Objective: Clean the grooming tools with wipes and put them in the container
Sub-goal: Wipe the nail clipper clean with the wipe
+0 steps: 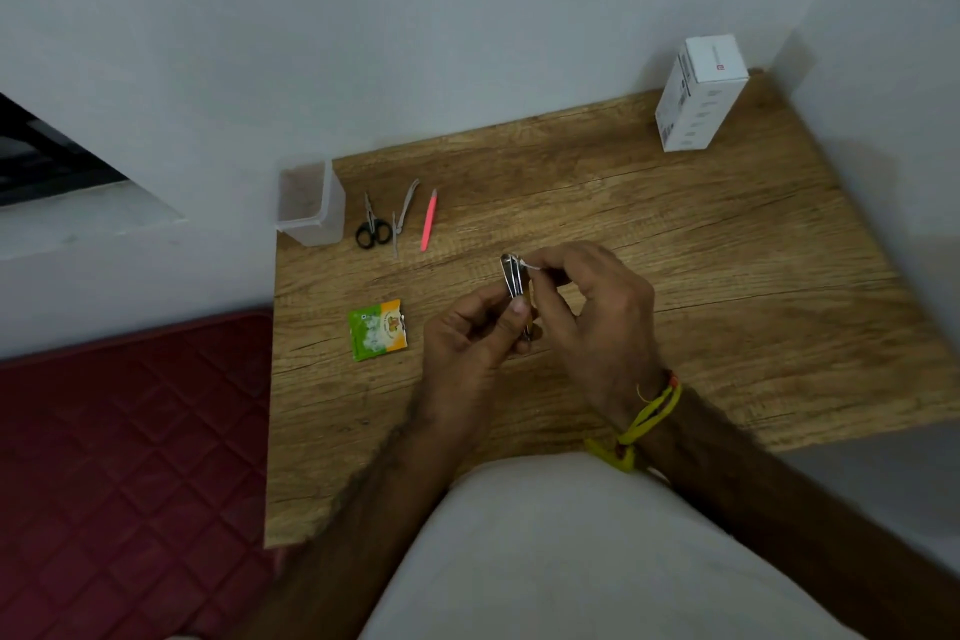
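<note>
My left hand grips a metal nail clipper by its lower end, above the middle of the wooden table. My right hand pinches a small white wipe against the clipper's upper end. At the table's far left stands a clear plastic container. Beside it lie small black-handled scissors, a second metal clipper and a pink tool. A torn green and orange wipe sachet lies left of my hands.
A white cardboard box stands at the table's far right corner against the wall. A red quilted mat lies on the floor left of the table. My white-clothed lap fills the lower middle.
</note>
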Demonstrator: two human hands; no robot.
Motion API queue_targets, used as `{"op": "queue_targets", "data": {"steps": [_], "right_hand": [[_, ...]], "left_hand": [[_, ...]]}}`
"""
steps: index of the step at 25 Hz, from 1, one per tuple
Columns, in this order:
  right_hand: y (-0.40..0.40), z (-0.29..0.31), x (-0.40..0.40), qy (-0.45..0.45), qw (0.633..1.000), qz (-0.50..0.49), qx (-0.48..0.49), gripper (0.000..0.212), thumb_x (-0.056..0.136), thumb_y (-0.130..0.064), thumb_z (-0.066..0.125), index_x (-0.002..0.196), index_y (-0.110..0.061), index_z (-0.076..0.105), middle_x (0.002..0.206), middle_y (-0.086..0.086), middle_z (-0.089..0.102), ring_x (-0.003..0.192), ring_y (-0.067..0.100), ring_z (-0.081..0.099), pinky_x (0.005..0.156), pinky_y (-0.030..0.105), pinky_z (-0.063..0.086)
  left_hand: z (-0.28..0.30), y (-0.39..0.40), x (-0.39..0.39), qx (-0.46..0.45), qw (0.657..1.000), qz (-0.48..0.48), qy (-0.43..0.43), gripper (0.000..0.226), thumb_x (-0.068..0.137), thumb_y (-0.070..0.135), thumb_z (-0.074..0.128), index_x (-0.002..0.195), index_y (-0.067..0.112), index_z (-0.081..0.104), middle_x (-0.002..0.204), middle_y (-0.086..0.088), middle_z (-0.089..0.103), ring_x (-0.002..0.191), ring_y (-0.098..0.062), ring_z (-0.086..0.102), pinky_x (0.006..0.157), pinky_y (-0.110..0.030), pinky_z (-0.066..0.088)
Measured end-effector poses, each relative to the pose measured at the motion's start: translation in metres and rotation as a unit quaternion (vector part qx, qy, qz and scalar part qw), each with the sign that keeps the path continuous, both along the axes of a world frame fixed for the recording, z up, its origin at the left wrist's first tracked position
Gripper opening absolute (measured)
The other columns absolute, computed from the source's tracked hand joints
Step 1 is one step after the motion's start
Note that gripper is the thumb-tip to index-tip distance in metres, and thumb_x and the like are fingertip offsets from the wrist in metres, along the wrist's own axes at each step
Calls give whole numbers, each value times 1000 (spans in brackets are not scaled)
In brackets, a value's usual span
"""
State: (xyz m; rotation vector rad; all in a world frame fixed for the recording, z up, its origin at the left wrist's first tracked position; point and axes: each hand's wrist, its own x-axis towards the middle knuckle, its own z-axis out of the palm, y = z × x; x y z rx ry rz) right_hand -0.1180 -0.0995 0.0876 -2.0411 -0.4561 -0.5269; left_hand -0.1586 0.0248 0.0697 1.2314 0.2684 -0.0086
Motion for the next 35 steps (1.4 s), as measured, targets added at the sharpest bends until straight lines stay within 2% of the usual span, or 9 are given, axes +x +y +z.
{"op": "queue_targets", "data": {"steps": [3, 8, 11, 15, 17, 19, 24, 28, 35], "right_hand": [[1, -1, 1, -3, 1000, 25, -16, 13, 90, 2, 66, 100, -2, 73, 99, 7, 69, 91, 19, 64, 82, 35, 54], [0, -2, -1, -7, 999, 31, -24, 14, 92, 1, 65, 103, -2, 73, 101, 7, 68, 93, 18, 63, 83, 34, 53], [0, -4, -2, -28, 998, 23, -44, 15, 92, 0, 65, 104, 0, 73, 101, 9, 68, 93, 21, 64, 83, 35, 53], [0, -5, -4, -49, 996, 29, -66, 14, 92, 0, 66, 104, 1, 73, 102, 11, 68, 93, 24, 64, 82, 36, 54], [0, -5, -3, -42, 997, 26, -64, 14, 93, -1, 65, 104, 1, 72, 103, 11, 67, 94, 24, 64, 82, 38, 54], [1, -5, -3, -45, 995, 37, -75, 14, 93, -1, 64, 105, 1, 72, 103, 12, 67, 94, 25, 64, 83, 39, 53], [1, -7, -2, -43, 995, 49, -79, 14, 94, -1, 63, 104, 1, 72, 102, 12, 67, 94, 25, 64, 85, 38, 52], [0, -10, -3, -41, 995, 42, -78, 14, 94, -2, 62, 104, 1, 72, 101, 12, 67, 93, 25, 64, 83, 38, 52], [0, -12, -2, -53, 995, 47, -76, 14, 93, -1, 64, 105, 2, 73, 102, 14, 68, 94, 27, 65, 85, 37, 52]], "left_hand": [[-1, 0, 1, 9, 1000, -4, -2, 36, 88, 20, 67, 119, 2, 69, 97, -12, 72, 82, -15, 64, 67, -22, 52], [-4, 2, -3, -4, 1000, -19, -13, 33, 94, 17, 64, 122, 0, 67, 100, -19, 70, 87, -26, 61, 73, -27, 55], [0, 1, -3, -19, 1000, -14, -7, 35, 90, 17, 64, 122, 2, 68, 100, -12, 73, 85, -17, 65, 72, -23, 54], [1, 2, -2, -23, 999, -26, -17, 32, 91, 19, 65, 121, 10, 69, 110, -12, 73, 97, -20, 66, 79, -27, 56], [2, 3, -1, -24, 999, -21, -13, 33, 91, 19, 66, 121, 8, 68, 109, -12, 73, 95, -17, 66, 77, -24, 55], [0, 3, -2, -25, 999, -20, -15, 32, 93, 15, 65, 123, 4, 67, 110, -14, 72, 97, -20, 66, 79, -26, 55], [-2, 3, -4, -20, 1000, -3, -5, 26, 94, 3, 59, 118, 3, 68, 99, -12, 71, 81, -12, 63, 70, -20, 53], [-2, 5, -3, -56, 998, 2, -9, 30, 87, 15, 65, 115, 6, 70, 99, -7, 73, 81, -10, 63, 68, -18, 52], [0, 4, -4, -67, 998, -6, -1, 35, 86, 12, 62, 118, 0, 66, 94, -3, 74, 76, -5, 64, 66, -16, 51]]}}
